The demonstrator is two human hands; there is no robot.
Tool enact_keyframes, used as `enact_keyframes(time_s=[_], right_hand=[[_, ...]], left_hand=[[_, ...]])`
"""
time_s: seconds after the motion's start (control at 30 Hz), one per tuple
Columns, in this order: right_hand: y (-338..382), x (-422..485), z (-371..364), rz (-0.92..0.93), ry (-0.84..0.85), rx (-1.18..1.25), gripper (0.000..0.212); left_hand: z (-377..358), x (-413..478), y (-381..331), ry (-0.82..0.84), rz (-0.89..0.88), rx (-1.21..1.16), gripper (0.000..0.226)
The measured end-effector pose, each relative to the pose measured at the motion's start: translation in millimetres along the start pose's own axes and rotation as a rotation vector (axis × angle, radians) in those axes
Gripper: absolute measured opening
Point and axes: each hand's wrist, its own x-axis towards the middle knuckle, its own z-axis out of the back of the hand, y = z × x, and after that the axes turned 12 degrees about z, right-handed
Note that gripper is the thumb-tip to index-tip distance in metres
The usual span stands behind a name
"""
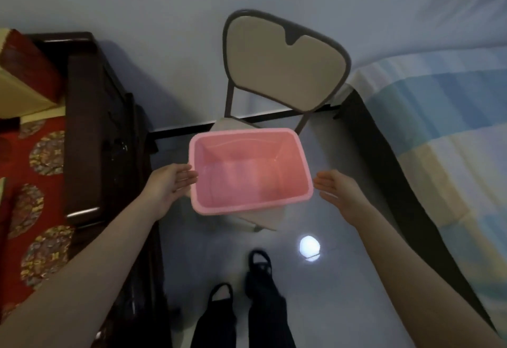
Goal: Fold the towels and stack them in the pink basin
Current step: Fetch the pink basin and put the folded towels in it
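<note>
**A:** What does the head camera show?

**B:** It looks down at a pink basin (pixel 248 178). The basin sits on the seat (pixel 270 220) of a chair (pixel 285 65). It is turned a little, so one corner points to the near left.

**A:** Can you see inside it?

**B:** Yes. Its smooth pink bottom and walls show.

**A:** Where are the hands?

**B:** One is on each side of the basin. The left hand (pixel 171 187) is at the left wall, with its palm facing the basin. Its fingers (pixel 189 176) are straight and lie close together, and the tips reach the rim.

**A:** And the other one?

**B:** The right hand (pixel 338 191) is just beside the right wall, with its palm facing in too. Its fingers (pixel 322 183) are straight and close together. The picture is a bit blurry there, so I cannot tell if they touch the rim.

**A:** What else is around?

**B:** A bed (pixel 439 133) with a blue and cream check sheet is on the right. A dark wooden frame (pixel 96 117) is on the left, next to a red cloth (pixel 35 183) with round patterns. Low down are two feet in black sandals (pixel 259 261) on a shiny floor (pixel 343 292). A bright spot of light (pixel 309 247) shines near them.
</note>
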Motion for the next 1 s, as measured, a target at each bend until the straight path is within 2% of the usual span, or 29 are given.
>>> enact_keyframes(time_s=[0.2,0.3,0.43,0.57,0.7,0.9,1.0], right_hand=[[0.7,148.2,-11.9,-0.071,0.017,-0.117,0.012],[-6.7,205.8,-15.4,-0.130,-0.013,-0.204,0.016],[-18.0,243.8,-20.6,-0.205,0.055,-0.290,0.018],[-26.0,254.5,-28.1,-0.262,0.186,-0.320,0.011],[-23.8,251.6,-22.6,-0.265,0.270,-0.315,0.020],[25.9,236.6,-15.2,-0.142,0.458,-0.276,0.025],[70.7,228.2,-26.0,-0.092,0.507,-0.245,0.019]], left_hand=[[-18.2,99.7,-18.7,-0.251,0.092,-0.011,0.014],[-26.3,133.6,-15.8,-0.356,0.172,0.044,0.029],[-36.5,145.5,-12.8,-0.331,0.264,0.010,0.015],[-36.6,152.0,-8.9,-0.331,0.282,0.102,0.037],[-38.4,137.9,-9.3,-0.315,0.246,0.135,0.039],[-23.5,84.6,-34.1,-0.271,0.154,0.103,0.037],[-7.6,49.7,-46.7,-0.289,0.122,0.037,0.037]])
